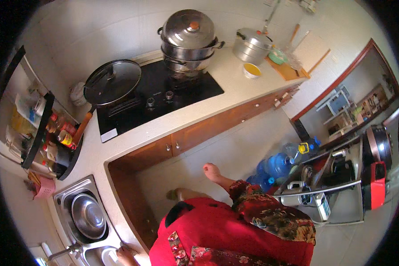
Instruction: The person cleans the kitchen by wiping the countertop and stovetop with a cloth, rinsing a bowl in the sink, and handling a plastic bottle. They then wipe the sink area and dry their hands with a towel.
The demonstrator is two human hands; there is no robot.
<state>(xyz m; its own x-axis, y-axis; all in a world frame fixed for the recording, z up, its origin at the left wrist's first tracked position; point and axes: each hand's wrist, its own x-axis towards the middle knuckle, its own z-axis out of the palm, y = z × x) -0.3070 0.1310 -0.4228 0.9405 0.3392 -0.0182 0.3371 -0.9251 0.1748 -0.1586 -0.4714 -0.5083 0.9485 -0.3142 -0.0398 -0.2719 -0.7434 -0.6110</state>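
My right hand [213, 172] is in front of my body above the tiled floor, its fingers curled in, and nothing shows in it. Its arm wears a dark red floral sleeve [269, 216]. At the bottom edge, my left hand [126, 256] is by the rim of the stainless steel double sink [117, 237]; its fingers are partly hidden and blurred. A round steel basin [88, 216] sits in one sink bowl. The other bowl holds a pale, rounded dish [109, 256], only partly in view.
A black cooktop [186, 99] carries a lidded wok [113, 81] with a wooden handle and a stacked steamer [189, 43]. Behind stand an aluminium pot [251, 46] and a yellow-lined bowl [252, 70]. Blue water jugs [279, 165] and a metal rack [347, 212] flank my right side.
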